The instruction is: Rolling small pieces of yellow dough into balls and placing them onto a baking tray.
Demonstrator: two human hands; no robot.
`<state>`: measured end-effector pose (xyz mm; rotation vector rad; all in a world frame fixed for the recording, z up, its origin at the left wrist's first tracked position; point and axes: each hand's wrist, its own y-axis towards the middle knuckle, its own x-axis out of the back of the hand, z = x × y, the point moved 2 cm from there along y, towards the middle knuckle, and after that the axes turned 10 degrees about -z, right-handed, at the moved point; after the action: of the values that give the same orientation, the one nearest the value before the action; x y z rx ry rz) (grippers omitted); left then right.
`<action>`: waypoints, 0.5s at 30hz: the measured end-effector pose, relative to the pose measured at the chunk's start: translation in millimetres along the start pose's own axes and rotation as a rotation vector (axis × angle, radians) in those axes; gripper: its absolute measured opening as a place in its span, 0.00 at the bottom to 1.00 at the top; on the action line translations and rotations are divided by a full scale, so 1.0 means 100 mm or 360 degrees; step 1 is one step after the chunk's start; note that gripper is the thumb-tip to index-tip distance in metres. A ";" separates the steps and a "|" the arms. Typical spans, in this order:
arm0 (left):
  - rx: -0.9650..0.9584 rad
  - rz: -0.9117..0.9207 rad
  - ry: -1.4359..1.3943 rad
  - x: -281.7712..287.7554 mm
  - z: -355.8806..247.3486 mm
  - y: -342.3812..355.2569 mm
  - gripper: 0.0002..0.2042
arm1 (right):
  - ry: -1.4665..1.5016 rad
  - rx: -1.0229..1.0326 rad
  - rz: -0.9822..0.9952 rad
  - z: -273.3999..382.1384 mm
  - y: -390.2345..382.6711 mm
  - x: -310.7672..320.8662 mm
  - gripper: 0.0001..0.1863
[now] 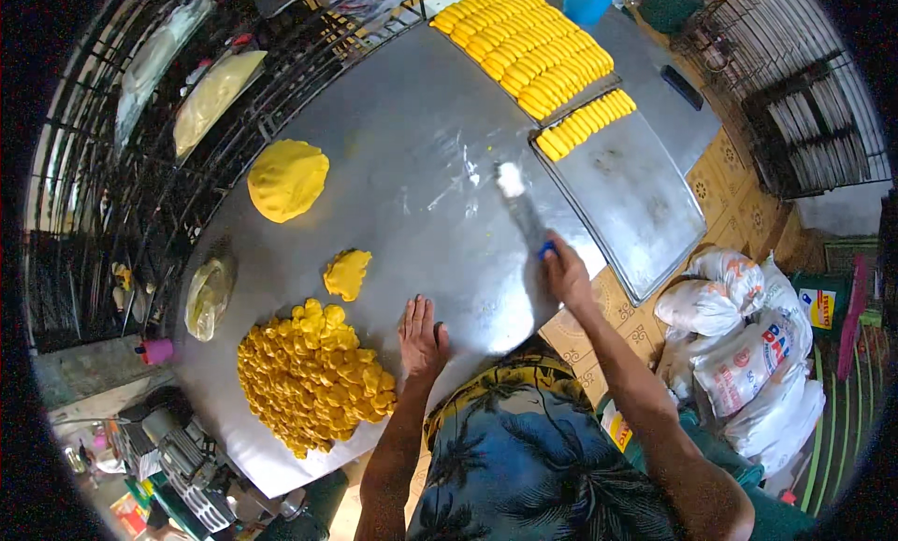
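My right hand [568, 274] is closed around the blue handle of a spatula [527, 220], its metal blade blurred, with a white soft lump [510, 178] at the far end over the metal table [393, 158]. White smears mark the tabletop beside it. With fingers stretched out, my left hand [422, 339] lies flat at the table's near edge, holding nothing. Close to its left is a heap of glossy yellow-brown dough pieces [304, 377]. A small yellow dough lump [347, 274] sits farther off, and beyond that a big rounded yellow dough mass [288, 180].
At the far right, a tray [645, 200] carries one row of yellow dough sticks [587, 123]; behind it lie several more rows [524, 45]. White sacks [744, 345] stand on the tiled floor at right. Wire racks [94, 167] line the left, near a clear plastic bag [208, 298].
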<state>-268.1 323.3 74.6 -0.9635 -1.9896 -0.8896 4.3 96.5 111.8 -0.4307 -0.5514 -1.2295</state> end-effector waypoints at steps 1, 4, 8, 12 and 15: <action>0.0071 0.0110 0.0050 -0.02 0.02 -0.01 0.28 | 0.0062 0.0117 -0.0023 -0.01 0.14 0.03 0.23; -0.0018 0.0002 0.0079 -0.02 0.01 -0.03 0.27 | -0.0355 -0.0011 0.0134 0.00 0.48 0.01 0.24; 0.0041 0.0073 0.0091 -0.02 0.00 -0.02 0.28 | -0.0352 0.0244 0.0406 0.29 0.46 -0.36 0.24; 0.0041 0.0053 0.0095 -0.01 -0.01 -0.01 0.28 | -0.0006 0.0540 0.0639 0.44 0.20 -0.48 0.24; 0.0125 0.0129 0.0129 -0.02 -0.01 -0.02 0.28 | 0.0239 0.0413 0.0704 0.29 0.29 -0.36 0.23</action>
<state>-268.1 321.1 72.6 -0.9423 -1.8896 -0.7878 19.4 149.1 112.4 -0.2208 -0.4490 -0.7467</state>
